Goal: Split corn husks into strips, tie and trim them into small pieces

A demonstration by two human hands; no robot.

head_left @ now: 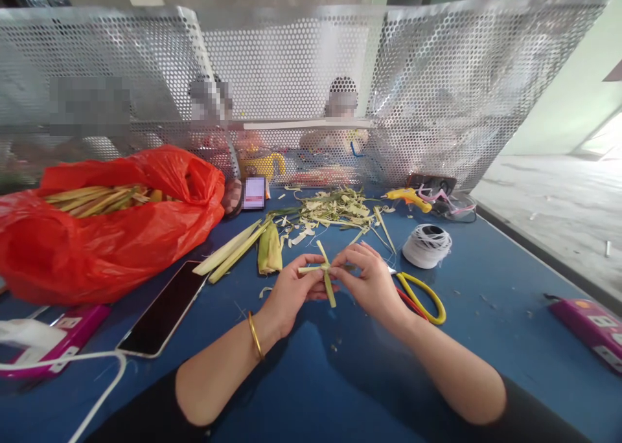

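Note:
Between my hands is a small cross of pale green leaf strips [330, 293], folded over one another at a knot in the middle. My left hand [297, 286] pinches the strips from the left, thumb near the knot, a gold bangle on that wrist. From the other side, my right hand [365, 276] is closed with thumb and fingertips at the knot. Beyond my left hand lie a stubby green husk piece [269, 249] and several long pale leaf stalks [233, 249]. Scissors with yellow and red handles [422, 294] rest beside my right hand, their blades mostly hidden.
A red plastic bag [194, 203] of stalks fills the left, near a dark phone [162, 310]. Leaf scraps [335, 208] lie at the back. White twine [427, 246], a yellow glue gun [409, 199] and a purple power strip [590, 329] are right. A perforated screen [291, 61] stands behind.

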